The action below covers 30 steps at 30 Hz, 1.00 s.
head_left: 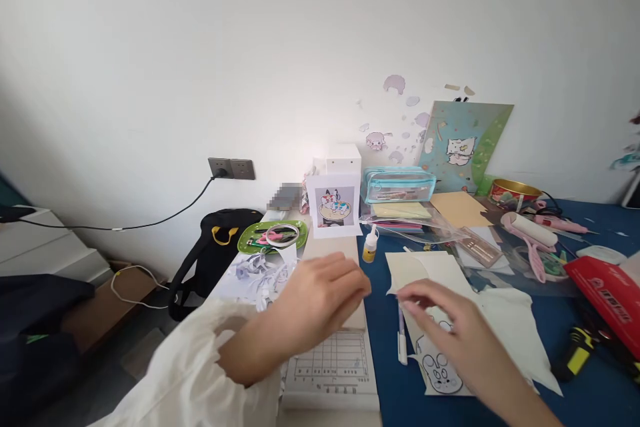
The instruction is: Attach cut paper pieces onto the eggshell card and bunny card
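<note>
My left hand (323, 293) hovers above the booklet with a printed table (333, 367). Its fingers are curled together, and their tips are hidden from me, so I cannot make out whether something is in them. Over the cream paper sheets (417, 267) is my right hand (450, 317), thumb and fingers curved with a gap between them and nothing visible there. Below it lies a drawn rabbit-like face (443, 373) on paper, partly covered by the hand. A white capped pen (402, 337) is beside that drawing. A small glue bottle (370, 245) with yellow liquid stands upright beyond both hands.
A printed cat picture (336, 207) leans at the back. Left are a green tray (245, 237) and paper scraps (250, 267). A clear blue pencil case (399, 185), pink lint roller (533, 243), red packet (607, 297) and black-yellow tool (575, 353) lie right.
</note>
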Tool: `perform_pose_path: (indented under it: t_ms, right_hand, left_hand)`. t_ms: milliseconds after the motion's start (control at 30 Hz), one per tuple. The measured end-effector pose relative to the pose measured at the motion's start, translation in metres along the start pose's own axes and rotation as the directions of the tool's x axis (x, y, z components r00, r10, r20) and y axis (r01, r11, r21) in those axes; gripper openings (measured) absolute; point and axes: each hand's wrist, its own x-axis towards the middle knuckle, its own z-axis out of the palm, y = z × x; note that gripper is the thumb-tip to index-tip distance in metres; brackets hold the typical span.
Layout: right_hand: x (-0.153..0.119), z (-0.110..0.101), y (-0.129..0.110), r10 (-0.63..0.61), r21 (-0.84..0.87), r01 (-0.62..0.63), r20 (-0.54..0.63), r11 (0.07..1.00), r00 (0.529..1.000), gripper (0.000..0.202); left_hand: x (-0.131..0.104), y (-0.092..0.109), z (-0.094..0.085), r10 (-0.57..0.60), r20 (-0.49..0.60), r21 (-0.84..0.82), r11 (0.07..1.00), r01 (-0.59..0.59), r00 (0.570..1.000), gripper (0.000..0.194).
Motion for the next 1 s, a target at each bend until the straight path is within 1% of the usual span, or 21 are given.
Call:
perform_pose_path:
  t_ms: [33,67,133,200,267,367,467,533,600,767,867,1000]
  right_hand:
    - [0.002,0.008,-0.013,-0.069,0.023,0.068,0.044,0.997,0.997,0.019]
    - [0.005,0.017,-0.022,-0.123,0.033,0.121,0.064,0.992,0.990,0.017]
    - [0.012,0.032,-0.032,-0.171,0.048,0.166,0.110,0.985,0.979,0.019]
    - [0.016,0.043,-0.032,-0.158,0.086,0.147,0.143,0.985,0.977,0.019]
    - [0.019,0.049,-0.026,-0.111,0.134,0.088,0.176,0.987,0.978,0.017]
    - [0.018,0.053,-0.017,-0.052,0.169,0.014,0.223,0.985,0.973,0.014]
    - [0.017,0.056,-0.010,-0.043,0.172,-0.002,0.259,0.985,0.965,0.014]
    - [0.015,0.056,-0.008,-0.045,0.170,-0.004,0.282,0.985,0.958,0.015]
    - [0.013,0.054,-0.008,-0.049,0.170,-0.001,0.290,0.985,0.956,0.015]
    - [0.008,0.047,-0.012,-0.055,0.211,-0.006,0.282,0.978,0.958,0.014]
    - [0.006,0.044,-0.013,-0.063,0.249,-0.013,0.293,0.968,0.954,0.015]
    - [0.003,0.043,-0.013,-0.106,0.268,0.026,0.288,0.963,0.952,0.014]
  left_hand:
    - [-0.008,0.001,0.011,-0.036,0.018,-0.049,0.998,0.036,0.999,0.010]
    - [-0.016,0.001,0.020,-0.090,0.016,-0.096,0.991,0.092,0.996,0.010]
    - [-0.030,0.001,0.032,-0.171,0.008,-0.184,0.968,0.170,0.985,0.010]
    - [-0.041,-0.001,0.038,-0.259,0.028,-0.254,0.932,0.258,0.965,0.012]
    - [-0.048,-0.002,0.040,-0.313,0.052,-0.301,0.901,0.314,0.948,0.013]
    - [-0.054,-0.003,0.042,-0.360,0.108,-0.336,0.864,0.375,0.926,0.013]
    - [-0.058,-0.002,0.045,-0.399,0.161,-0.328,0.841,0.430,0.903,0.013]
    - [-0.059,-0.002,0.046,-0.400,0.171,-0.337,0.835,0.435,0.900,0.011]
    - [-0.059,-0.002,0.044,-0.388,0.167,-0.362,0.831,0.422,0.907,0.010]
    - [-0.057,0.000,0.038,-0.361,0.127,-0.415,0.826,0.380,0.924,0.007]
    - [-0.057,0.002,0.037,-0.332,0.092,-0.452,0.826,0.336,0.939,0.005]
    - [-0.057,0.002,0.038,-0.283,0.049,-0.468,0.841,0.272,0.958,0.003]
